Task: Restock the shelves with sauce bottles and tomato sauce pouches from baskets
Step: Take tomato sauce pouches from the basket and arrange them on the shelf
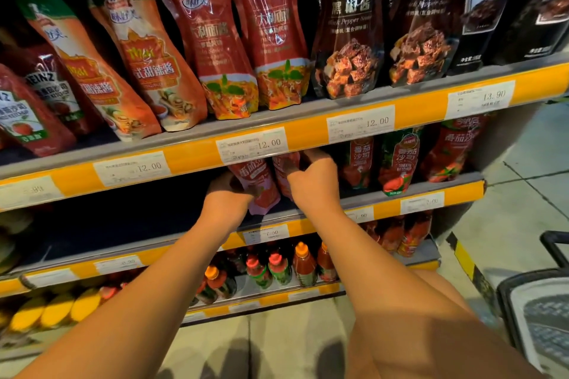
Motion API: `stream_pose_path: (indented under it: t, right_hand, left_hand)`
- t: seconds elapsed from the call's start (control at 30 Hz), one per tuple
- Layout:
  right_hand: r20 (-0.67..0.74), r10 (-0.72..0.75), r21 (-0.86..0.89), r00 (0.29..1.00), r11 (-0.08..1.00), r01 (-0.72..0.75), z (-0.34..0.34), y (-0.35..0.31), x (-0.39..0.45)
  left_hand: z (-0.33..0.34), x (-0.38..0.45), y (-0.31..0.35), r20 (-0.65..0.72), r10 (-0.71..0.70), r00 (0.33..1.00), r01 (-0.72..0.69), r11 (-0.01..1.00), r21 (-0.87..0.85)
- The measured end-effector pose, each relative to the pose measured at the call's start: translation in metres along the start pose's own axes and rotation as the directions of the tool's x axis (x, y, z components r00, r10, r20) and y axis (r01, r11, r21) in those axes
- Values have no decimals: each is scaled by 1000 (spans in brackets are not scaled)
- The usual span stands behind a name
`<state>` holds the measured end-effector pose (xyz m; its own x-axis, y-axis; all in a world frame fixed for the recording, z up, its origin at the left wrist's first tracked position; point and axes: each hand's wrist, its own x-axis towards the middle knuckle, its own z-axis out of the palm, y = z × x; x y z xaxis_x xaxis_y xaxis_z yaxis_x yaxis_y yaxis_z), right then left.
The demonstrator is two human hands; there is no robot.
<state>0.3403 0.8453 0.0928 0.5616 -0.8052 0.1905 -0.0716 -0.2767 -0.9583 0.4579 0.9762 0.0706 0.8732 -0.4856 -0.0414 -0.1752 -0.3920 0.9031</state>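
Supermarket shelves fill my view; on the middle shelf (385, 198), at twelve o'clock, my left hand (228, 194) curls round a red tomato sauce pouch (257, 184); my right hand (314, 177) grips a second pouch (284, 169) beside it; they look soft, floppy, probably slippery; best held mid-body.
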Motion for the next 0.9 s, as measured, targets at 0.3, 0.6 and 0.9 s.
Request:
stream_pose_path:
  t: [0.3,0.6,0.9]
  right_hand:
    - [13,110,-262,994,960,-102,18,30,6]
    - [18,179,-281,984,945,-167,2,30,31]
    - [31,156,-427,987,895,-128,-4,18,28]
  left_hand:
    - [3,-5,-21,8,22,1000,-22,1000,18]
    - [-4,2,-28,78,-9,997,11,1000,-23]
    - [10,-5,-23,3,4,1000,-4,999,32]
